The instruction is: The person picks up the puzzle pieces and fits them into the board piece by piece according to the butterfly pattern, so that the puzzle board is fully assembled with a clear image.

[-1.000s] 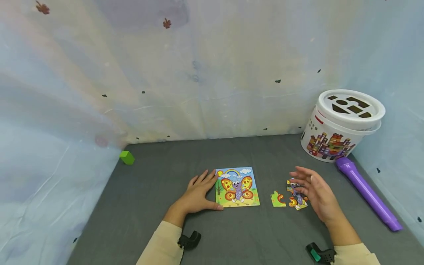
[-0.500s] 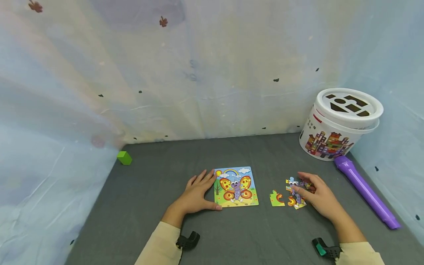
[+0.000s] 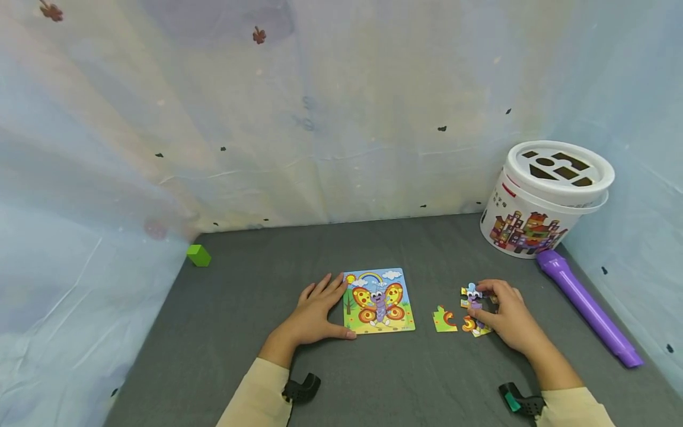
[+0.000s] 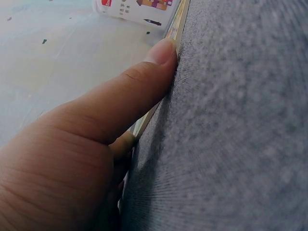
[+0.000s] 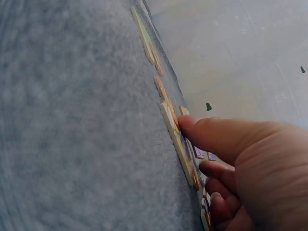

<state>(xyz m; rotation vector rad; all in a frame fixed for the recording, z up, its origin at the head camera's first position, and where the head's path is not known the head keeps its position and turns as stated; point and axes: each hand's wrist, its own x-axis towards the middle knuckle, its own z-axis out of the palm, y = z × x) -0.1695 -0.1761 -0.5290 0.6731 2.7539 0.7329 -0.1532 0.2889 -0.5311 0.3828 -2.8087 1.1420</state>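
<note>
In the head view, a square butterfly puzzle board [image 3: 379, 300] lies flat on the grey cloth. My left hand [image 3: 315, 317] rests at its left side, fingers fairly straight, thumb along the lower left corner; the left wrist view shows the thumb [image 4: 144, 82] against the board's edge. My right hand [image 3: 509, 317] is over a small cluster of loose puzzle pieces. Its thumb and index finger pinch the piece with the butterfly's face [image 3: 472, 296]. A lower butterfly piece [image 3: 482, 330] lies just below it, and the hand partly hides others. A green corner piece [image 3: 444, 319] lies apart.
A white bucket [image 3: 539, 204] with a shape-cut lid stands at the back right. A purple tube [image 3: 589, 308] lies along the right side. A green block [image 3: 199, 255] sits at the back left edge. Pale patterned cloth [image 3: 331, 118] rises behind the table.
My right hand has come down from above the loose pieces, its fingers closing around the butterfly-face piece. The left hand stays at the board. The head view has shifted slightly.
</note>
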